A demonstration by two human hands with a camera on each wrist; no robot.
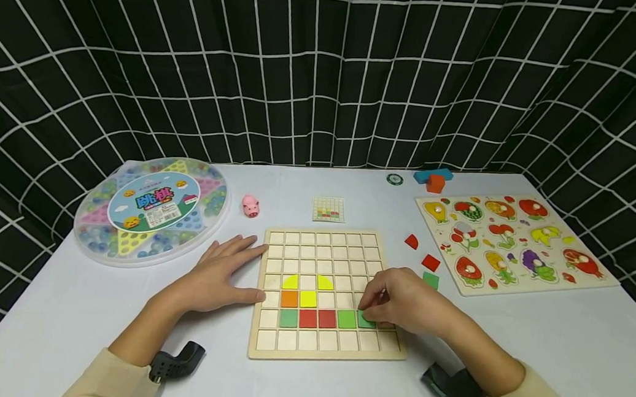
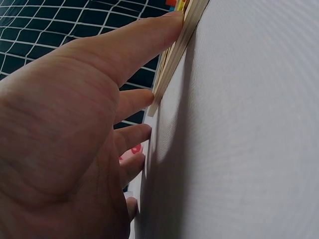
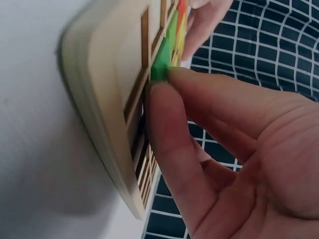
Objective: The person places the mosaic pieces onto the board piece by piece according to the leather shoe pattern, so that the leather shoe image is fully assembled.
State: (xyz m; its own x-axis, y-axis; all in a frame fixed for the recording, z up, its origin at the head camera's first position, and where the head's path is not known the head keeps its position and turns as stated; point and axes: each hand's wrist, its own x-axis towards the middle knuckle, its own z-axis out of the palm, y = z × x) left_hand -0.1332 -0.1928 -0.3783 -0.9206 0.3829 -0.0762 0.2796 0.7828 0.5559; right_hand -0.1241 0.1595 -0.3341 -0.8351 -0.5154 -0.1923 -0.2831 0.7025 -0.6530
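Note:
A wooden grid board (image 1: 280, 342) lies flat on the white table. Its cells hold green, red, orange and yellow tiles, two of the yellow ones quarter-round. At the board's left edge my left hand (image 1: 215, 277) is spread, thumb and index fingertip touching the wood; the left wrist view also shows the thumb (image 2: 149, 37) against the rim. Over the right part of the row with green and red tiles, my right hand (image 1: 407, 300) pinches a green square tile (image 3: 160, 60) between thumb and index finger. The tile sits at a cell, partly hidden by the fingertips.
Right of the board lie a red quarter-round tile (image 1: 411, 241), a red square (image 1: 431, 263) and a green square (image 1: 431, 280). Beyond are a fruit puzzle board (image 1: 514, 246), blocks (image 1: 435, 183) and a chip (image 1: 394, 179). Behind stands a pattern card (image 1: 328, 210), a pink pig (image 1: 250, 206) and a marble-game case (image 1: 151, 211).

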